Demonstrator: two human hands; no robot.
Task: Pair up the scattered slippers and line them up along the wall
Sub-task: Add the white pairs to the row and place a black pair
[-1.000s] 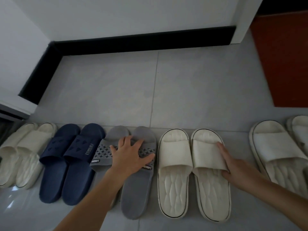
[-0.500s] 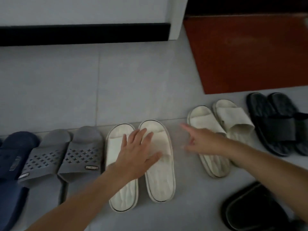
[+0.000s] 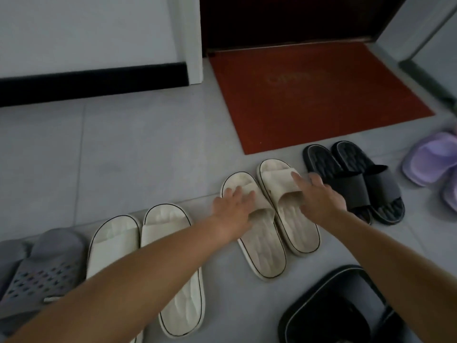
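Observation:
A cream pair of slippers lies angled on the grey floor. My left hand [image 3: 232, 206] rests flat with spread fingers on the strap of its left slipper [image 3: 262, 246]. My right hand [image 3: 319, 196] lies on the strap of its right slipper [image 3: 299, 226], fingers extended over it. To the left stands another cream pair [image 3: 173, 243], partly hidden by my left forearm, and a grey perforated pair [image 3: 44, 266]. A black pair [image 3: 356, 179] sits just right of my right hand. Purple slippers [image 3: 430, 159] lie at the right edge.
A red doormat [image 3: 316, 95] lies before a dark doorway at the back. A white wall with a black baseboard [image 3: 91, 82] runs along the back left. A black slipper [image 3: 329, 310] lies at the bottom right near my right forearm.
The view has swung right. Both hands left the middle cream pair and moved right onto the angled cream pair. Purple slippers have come into view.

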